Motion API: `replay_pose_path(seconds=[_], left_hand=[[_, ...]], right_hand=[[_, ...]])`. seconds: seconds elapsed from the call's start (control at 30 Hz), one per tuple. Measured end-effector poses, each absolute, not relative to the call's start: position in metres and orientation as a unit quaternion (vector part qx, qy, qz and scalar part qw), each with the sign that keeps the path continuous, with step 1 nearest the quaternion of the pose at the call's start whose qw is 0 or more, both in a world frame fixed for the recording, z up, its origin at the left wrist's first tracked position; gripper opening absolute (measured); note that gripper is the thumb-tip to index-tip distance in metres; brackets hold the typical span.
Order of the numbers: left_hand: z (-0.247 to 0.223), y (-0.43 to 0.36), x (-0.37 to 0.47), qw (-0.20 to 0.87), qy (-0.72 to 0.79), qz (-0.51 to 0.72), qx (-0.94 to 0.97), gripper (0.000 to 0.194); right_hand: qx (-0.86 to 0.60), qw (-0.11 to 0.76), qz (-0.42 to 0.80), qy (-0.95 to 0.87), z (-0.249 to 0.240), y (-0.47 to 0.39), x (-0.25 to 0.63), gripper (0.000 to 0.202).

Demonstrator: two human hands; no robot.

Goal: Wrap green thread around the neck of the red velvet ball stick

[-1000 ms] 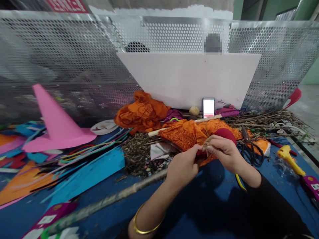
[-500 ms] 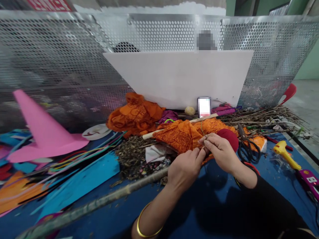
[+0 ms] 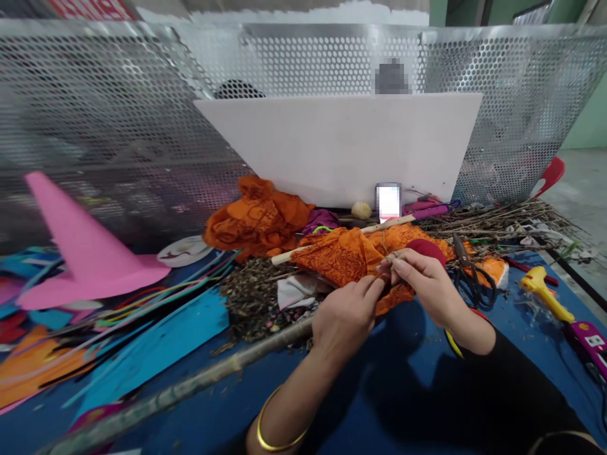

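Observation:
Orange patterned cloth (image 3: 332,256) is bunched around a pale wooden stick (image 3: 283,257) in front of me. A thin brownish twine (image 3: 384,239) runs over the cloth to my fingers. My left hand (image 3: 348,309) is closed at the cloth's near edge, its fingertips pinching what looks like an end of the twine. My right hand (image 3: 422,278), just right of it, pinches the twine between thumb and forefinger. A dark red round piece (image 3: 429,248) shows partly behind my right hand. Black-handled scissors (image 3: 467,272) lie to its right.
A long pole (image 3: 190,382) crosses the blue table at the near left. A pink cone hat (image 3: 90,253) stands left, beside blue foam sheet (image 3: 161,347). More orange cloth (image 3: 256,218) and a white board (image 3: 341,145) are behind. A yellow glue gun (image 3: 545,294) lies right.
My hands have drawn slightly apart, the left moving down and left, the right a little rightward. Both stay closed at the twine, and the near fold of orange cloth shows more.

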State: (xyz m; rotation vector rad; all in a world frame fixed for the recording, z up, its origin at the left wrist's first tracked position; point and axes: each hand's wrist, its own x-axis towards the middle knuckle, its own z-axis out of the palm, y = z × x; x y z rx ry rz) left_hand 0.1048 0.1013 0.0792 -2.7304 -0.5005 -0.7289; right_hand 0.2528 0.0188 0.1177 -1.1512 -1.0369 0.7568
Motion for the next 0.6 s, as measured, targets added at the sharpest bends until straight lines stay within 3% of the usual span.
replay_pose_path(seconds=[0.23,0.47,0.6], left_hand=[[0.100,0.112,0.091,-0.114,-0.310,-0.277,-0.902,0.034],[0.112,0.113,0.089,-0.382,-0.307,-0.159,-0.857,0.032],[0.120,0.106,0.090,-0.513,-0.269,-0.117,-0.806,0.033]], right_hand=[[-0.549,0.574,0.398,-0.459,0.147,-0.010,0.290,0.039],[-0.557,0.676,0.288,-0.387,0.138,-0.001,0.324,0.034],[-0.583,0.667,0.259,-0.384,0.119,0.019,0.335,0.033]])
